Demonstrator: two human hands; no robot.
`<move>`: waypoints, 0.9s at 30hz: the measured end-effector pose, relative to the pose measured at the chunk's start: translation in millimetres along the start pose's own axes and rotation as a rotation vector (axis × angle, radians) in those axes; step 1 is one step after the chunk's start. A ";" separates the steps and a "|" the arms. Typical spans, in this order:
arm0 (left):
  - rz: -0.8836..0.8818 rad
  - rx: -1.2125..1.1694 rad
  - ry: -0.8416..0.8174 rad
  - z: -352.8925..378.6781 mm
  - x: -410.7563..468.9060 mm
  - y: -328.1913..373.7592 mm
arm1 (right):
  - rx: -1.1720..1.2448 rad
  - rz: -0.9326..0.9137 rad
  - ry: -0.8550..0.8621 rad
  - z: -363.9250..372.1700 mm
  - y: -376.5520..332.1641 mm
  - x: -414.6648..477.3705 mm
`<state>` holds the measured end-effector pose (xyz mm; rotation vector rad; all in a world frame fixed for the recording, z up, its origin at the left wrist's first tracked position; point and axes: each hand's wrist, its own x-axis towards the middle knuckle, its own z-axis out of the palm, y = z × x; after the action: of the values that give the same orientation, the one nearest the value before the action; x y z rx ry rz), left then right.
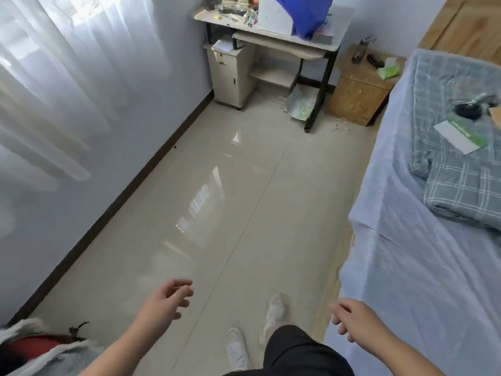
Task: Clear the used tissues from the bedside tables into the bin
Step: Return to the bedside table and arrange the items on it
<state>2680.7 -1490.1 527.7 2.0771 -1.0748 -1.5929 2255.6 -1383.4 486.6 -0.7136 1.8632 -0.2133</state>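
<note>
Both hands are empty: the left hand and the right hand hang in front of the body with fingers relaxed and lightly bent, grasping nothing. The wooden bedside surface is well apart from them, at the far end of the floor, beside the head of the bed.

On it lie a green tissue pack, a bottle and a dark object. Loose used tissues are too small to tell from here. The pack lies flat, and its long axis seems to run diagonally from the front edge toward the wall. One white sheet stands up from its top.

Several things could go wrong, in my judgement. A thin cable loop lies on the floor just before the cabinet and may catch a foot. A careless reach may knock over the upright bottle. A hand may also take the clean sheet from the pack instead of a used one. No bin is visible, so tissues carried far may drop on the way
</note>
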 end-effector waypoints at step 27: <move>0.149 0.362 -0.259 174.2 303.8 389.5 | 0.279 -0.054 0.257 -290.2 -236.2 260.2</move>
<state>2405.6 -1935.5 510.3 1.9744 -1.6761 -1.7291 2020.9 -1773.4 508.6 -0.5628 2.0048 -0.6115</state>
